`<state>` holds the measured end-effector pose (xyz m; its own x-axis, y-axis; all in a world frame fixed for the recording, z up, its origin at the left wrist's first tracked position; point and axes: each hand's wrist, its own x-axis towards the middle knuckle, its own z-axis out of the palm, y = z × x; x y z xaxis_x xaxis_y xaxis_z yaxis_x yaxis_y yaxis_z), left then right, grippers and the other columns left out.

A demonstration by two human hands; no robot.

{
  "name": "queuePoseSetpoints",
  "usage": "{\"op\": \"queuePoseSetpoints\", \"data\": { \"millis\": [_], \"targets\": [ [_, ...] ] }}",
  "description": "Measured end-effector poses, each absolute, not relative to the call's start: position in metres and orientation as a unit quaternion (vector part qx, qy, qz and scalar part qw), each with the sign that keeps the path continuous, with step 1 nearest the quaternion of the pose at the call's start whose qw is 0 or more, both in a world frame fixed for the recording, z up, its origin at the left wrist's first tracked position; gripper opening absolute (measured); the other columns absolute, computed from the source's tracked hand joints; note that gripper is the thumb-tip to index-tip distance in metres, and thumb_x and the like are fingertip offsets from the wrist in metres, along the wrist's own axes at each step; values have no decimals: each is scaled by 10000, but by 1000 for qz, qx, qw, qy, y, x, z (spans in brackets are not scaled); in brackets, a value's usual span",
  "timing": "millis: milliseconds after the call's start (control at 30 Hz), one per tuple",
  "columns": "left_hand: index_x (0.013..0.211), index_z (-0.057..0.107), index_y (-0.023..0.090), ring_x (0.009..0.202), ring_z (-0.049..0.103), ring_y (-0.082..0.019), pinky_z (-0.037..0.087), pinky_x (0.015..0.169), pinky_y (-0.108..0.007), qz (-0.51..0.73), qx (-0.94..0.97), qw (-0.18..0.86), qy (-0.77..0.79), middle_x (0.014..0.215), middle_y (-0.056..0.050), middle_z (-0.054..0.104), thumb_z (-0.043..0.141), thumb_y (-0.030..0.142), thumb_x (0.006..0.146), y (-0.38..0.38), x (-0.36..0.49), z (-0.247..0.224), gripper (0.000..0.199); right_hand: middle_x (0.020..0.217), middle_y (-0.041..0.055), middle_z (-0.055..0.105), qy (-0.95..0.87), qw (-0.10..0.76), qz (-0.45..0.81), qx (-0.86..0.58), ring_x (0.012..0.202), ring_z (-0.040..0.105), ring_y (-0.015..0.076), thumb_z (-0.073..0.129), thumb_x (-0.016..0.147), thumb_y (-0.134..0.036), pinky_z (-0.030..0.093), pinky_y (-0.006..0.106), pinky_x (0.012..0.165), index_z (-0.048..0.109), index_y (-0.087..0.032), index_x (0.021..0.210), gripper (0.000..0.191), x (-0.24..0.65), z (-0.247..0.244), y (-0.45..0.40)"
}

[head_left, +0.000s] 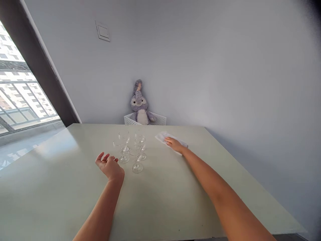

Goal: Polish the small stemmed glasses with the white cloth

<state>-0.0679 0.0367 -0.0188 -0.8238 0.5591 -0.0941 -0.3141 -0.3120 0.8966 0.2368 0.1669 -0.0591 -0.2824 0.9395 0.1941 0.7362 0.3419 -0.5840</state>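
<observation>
Several clear stemmed wine glasses [137, 168] stand upright in a close group left of the table's middle. Just left of them, my left hand [109, 166] is raised above the tabletop, palm turned up and fingers loosely bent apart, with nothing in it. My right hand [173, 144] reaches far forward and lies on a folded white cloth [162, 135]. Its fingers look stretched out over the cloth, which rests flat on the table to the right of the glasses. Part of the cloth is hidden under the hand.
The pale tabletop [155, 201] reaches to the wall. At its far edge, a grey-purple plush toy [142, 115] sits in a white perforated basket [160, 121]. A light switch [103, 31] is on the wall; a dark-framed window [22, 90] is at left.
</observation>
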Motion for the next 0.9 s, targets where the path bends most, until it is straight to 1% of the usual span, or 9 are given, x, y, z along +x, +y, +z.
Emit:
{"op": "queuePoseSetpoints", "data": {
  "millis": [100,200,367,467,567,633,767,833,900],
  "targets": [
    [990,461,265,623,443,-34,394,584,-201,798,117,280,520,945,21,448,496,60,555,37,-68,-20,482,1266,59,507,-728,249,152,-621,1213,401,159,448,797,-173,257,302,1024,612,-169,1076,323,289,-58,180],
    [983,470,257,635,442,-39,390,577,-200,794,116,291,521,948,15,454,494,57,546,37,-68,-20,482,1282,108,483,-664,224,105,-706,1215,392,190,408,810,-167,250,315,1015,591,-131,1104,348,353,-60,167],
    [960,475,246,657,447,-47,389,575,-199,794,119,312,508,942,12,454,496,55,542,35,-66,-17,461,1291,160,453,-566,183,33,-803,1207,381,258,357,823,-189,247,393,990,552,-105,1149,389,430,-64,121],
    [962,466,252,652,440,-42,380,578,-189,809,144,293,488,941,17,447,500,62,561,33,-63,-11,445,1288,148,458,-559,166,12,-813,1189,384,276,363,829,-224,271,409,965,547,-121,1159,392,438,-70,104],
    [965,463,256,636,427,-32,374,583,-179,828,173,270,460,938,24,443,504,73,590,29,-57,-1,419,1286,107,471,-587,155,3,-795,1176,382,278,374,838,-256,290,412,949,559,-172,1155,376,423,-78,94],
    [966,469,258,638,428,-33,382,592,-180,829,178,283,449,932,24,448,510,80,606,21,-53,6,404,1273,73,487,-617,150,2,-773,1161,385,271,389,841,-278,301,402,941,569,-210,1146,360,406,-82,87],
    [995,478,276,607,432,-45,392,556,-177,807,154,376,428,787,36,440,528,99,644,-8,-43,10,396,1185,75,523,-697,160,-12,-699,1046,439,262,399,841,-306,339,392,896,565,-246,1153,359,364,-84,60],
    [991,473,270,536,412,-49,379,492,-175,767,118,468,423,692,44,409,533,130,676,-21,-37,7,350,1105,84,534,-730,187,2,-657,976,458,252,425,824,-303,359,380,860,576,-261,1131,345,338,-81,42],
    [986,460,244,497,423,-60,393,460,-193,690,60,585,423,672,31,427,537,181,717,-29,-30,2,287,1010,65,544,-738,232,67,-630,909,473,235,481,785,-280,381,350,799,616,-290,1045,293,310,-74,25]
  ]
}}
